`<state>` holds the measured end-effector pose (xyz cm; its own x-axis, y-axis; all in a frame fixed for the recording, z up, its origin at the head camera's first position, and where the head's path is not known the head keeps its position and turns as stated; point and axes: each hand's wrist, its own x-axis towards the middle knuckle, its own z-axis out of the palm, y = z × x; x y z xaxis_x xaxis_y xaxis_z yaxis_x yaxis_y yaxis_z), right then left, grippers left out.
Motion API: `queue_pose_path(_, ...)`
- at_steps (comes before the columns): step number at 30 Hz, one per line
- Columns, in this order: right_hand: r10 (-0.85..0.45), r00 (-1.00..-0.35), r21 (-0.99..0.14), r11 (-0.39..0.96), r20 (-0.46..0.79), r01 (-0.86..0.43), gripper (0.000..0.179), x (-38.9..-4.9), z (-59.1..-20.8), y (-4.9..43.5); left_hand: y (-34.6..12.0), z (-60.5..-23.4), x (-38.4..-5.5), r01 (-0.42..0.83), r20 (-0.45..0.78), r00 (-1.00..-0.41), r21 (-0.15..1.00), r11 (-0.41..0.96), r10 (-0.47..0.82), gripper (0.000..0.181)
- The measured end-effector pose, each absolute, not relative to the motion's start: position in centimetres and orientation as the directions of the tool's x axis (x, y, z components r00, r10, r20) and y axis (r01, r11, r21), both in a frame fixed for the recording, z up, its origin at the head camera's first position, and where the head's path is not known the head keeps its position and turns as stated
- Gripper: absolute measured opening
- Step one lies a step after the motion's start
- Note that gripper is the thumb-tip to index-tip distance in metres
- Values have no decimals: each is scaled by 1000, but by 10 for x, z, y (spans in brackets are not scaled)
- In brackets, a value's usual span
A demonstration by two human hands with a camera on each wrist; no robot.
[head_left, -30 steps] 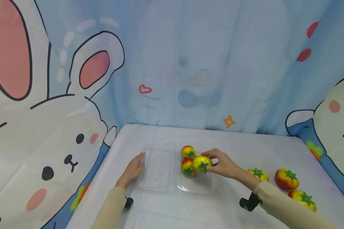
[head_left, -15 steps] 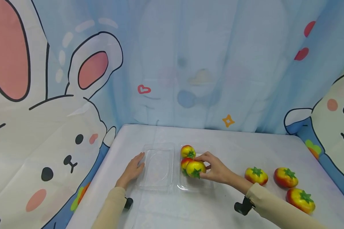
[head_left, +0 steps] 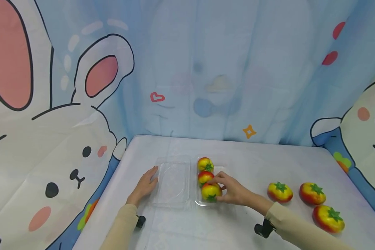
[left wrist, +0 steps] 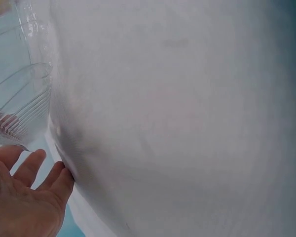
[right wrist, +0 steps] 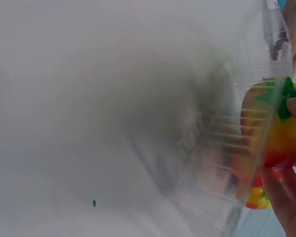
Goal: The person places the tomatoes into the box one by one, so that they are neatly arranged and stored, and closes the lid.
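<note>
My right hand (head_left: 232, 190) holds a yellow-red persimmon (head_left: 211, 193) with a green leafy top, thumb on one side and fingers on the other. That persimmon is at the near end of a clear plastic box (head_left: 198, 202). Behind it in a row sit a second persimmon (head_left: 205, 177) and a third persimmon (head_left: 205, 164). In the right wrist view the held persimmon (right wrist: 274, 128) shows partly through the clear wall. At the left edge of the open clear lid (head_left: 172, 203), my left hand (head_left: 145, 184) rests with loosely extended fingers and grips nothing.
To the right on the white-covered table (head_left: 247, 225) lie three more persimmons: one on the left (head_left: 280, 192), one at the back right (head_left: 312, 193), and a nearer one (head_left: 328, 218). A blue cartoon curtain (head_left: 225, 69) hangs behind the table.
The right hand has brought its persimmon left and then nearer, down to the front of the box, uncovering the middle persimmon. The left hand has stayed at the lid.
</note>
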<state>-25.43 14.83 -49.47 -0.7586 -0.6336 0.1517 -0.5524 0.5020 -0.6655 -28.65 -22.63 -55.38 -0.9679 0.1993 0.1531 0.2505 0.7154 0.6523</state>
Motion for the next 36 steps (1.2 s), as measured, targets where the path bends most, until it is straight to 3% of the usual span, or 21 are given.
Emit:
queue_pose_path(7, -642, -750, -700, 463, 158, -544, 38, -255, -505, 145, -225, -552, -287, 248, 142, -968, 658, 711, 207, 51)
queue_pose_path(27, -601, -786, -733, 469, 144, -493, 45, -256, -504, 154, -226, -551, -288, 272, 178, -962, 645, 714, 206, 50)
queue_pose_path(36, -633, -765, -771, 427, 119, -473, 43, -255, -512, 150, -227, -553, -287, 287, 189, -958, 642, 711, 216, 50)
